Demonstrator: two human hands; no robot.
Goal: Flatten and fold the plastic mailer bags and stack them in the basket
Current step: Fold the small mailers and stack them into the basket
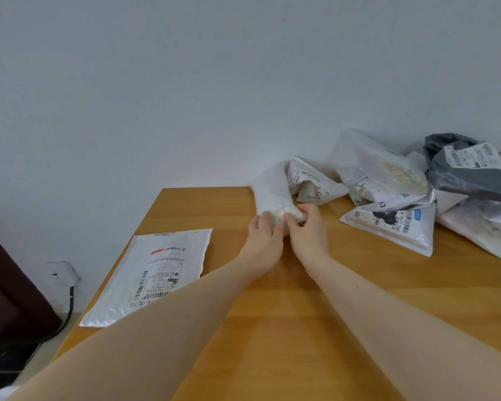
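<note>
Your left hand (265,227) and right hand (307,227) meet at the middle of the wooden table (287,328), both with fingers curled tight around the bunched near end of a white mailer bag (271,192). Your thumbs and fingertips pinch the crumpled plastic between them, the two hands touching; the rest of the bag fans out away from you toward the table's far edge, lifted and creased rather than flat.

To your left, a flattened white mailer (154,273) lies label up, just at the table's left edge, well apart from your hands. To your right, a loose pile of unfolded mailers (388,192) crowds the far right corner against the wall, white ones with barcode labels below and a grey mailer (469,169) on top at the far right.

The table stands against a plain pale wall (185,82). Low on the left, a white wall socket (62,273) carries a dark cable (70,308) that drops to the floor beside dark brown furniture (9,285). No basket shows in this view.
</note>
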